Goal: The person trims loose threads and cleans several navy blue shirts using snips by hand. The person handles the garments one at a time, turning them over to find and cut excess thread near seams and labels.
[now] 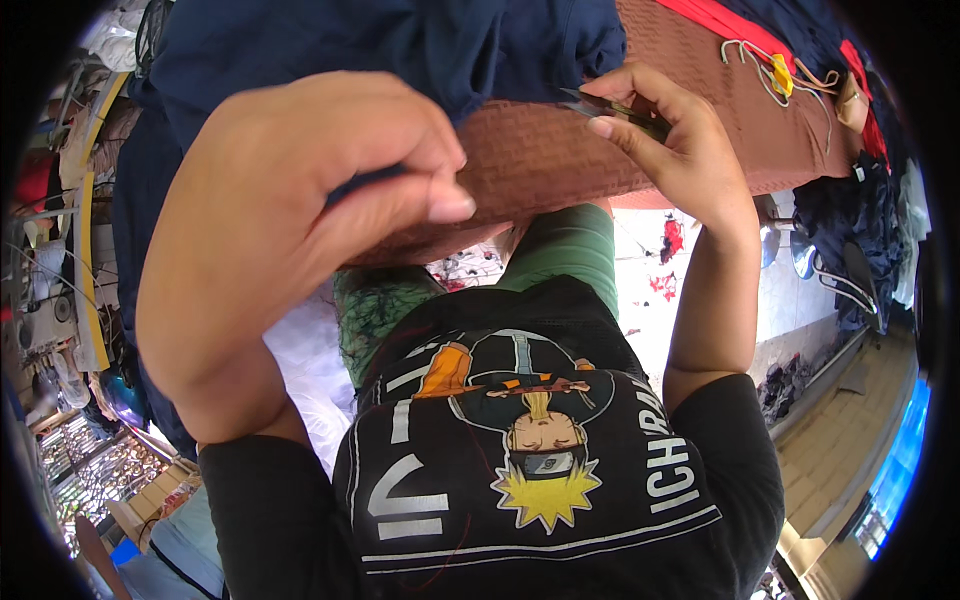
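Observation:
My right hand holds small thread snips between thumb and fingers. Their dark pointed blades face left, above a brown textured cloth covering the table. Close to the camera, my left hand is raised on the left with thumb and fingertips drawn together in a pinch. Whatever lies in that pinch, if anything, is too small to see. Behind both hands a large navy blue fabric is heaped over the table, its folds reaching near the snips.
At the far right of the table lie a red strip, pale cords and a small yellow piece. Red and dark scraps dot the floor tiles. Dark garments hang at the right, and cluttered shelving stands left.

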The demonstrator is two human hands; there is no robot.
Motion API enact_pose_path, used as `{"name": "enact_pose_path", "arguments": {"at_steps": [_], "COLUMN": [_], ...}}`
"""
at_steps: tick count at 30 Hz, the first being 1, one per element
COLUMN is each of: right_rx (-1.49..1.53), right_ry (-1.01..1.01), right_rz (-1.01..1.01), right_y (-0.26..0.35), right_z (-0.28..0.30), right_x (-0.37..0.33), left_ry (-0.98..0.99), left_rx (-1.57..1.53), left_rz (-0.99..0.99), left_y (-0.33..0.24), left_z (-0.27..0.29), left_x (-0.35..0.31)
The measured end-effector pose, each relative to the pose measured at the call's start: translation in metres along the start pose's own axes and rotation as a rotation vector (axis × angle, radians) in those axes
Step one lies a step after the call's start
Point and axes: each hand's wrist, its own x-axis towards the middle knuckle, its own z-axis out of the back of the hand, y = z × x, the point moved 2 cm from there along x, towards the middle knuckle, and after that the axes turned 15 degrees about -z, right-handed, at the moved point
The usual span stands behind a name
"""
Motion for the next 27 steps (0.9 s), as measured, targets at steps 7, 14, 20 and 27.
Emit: {"name": "enact_pose_path", "arguments": {"at_steps": [7, 14, 20, 27], "right_rx": [0.158, -0.023, -0.167, 0.124], "right_ry": [-0.029, -0.071, -0.175, -0.104], "right_rz": [0.077, 0.011, -0.015, -0.027], "right_y": [-0.012, -0.017, -0.051, -0.021], "right_z": [-0.013, -0.031, -0.079, -0.056], "right_x": [0.002, 0.012, 0.030, 0.015], "left_ry": [0.191, 0.192, -0.084, -0.465], "left_rx": [0.107, 0.341, 0.191, 0.169], "left_rz": [0.065, 0.122, 0.079, -0.017], "left_y": [-0.021, -0.024, 0.008, 0.050], "left_z": [0.001, 0.011, -0.018, -0.093], "left_x": [-0.035, -0.041, -0.028, -0.001]}}
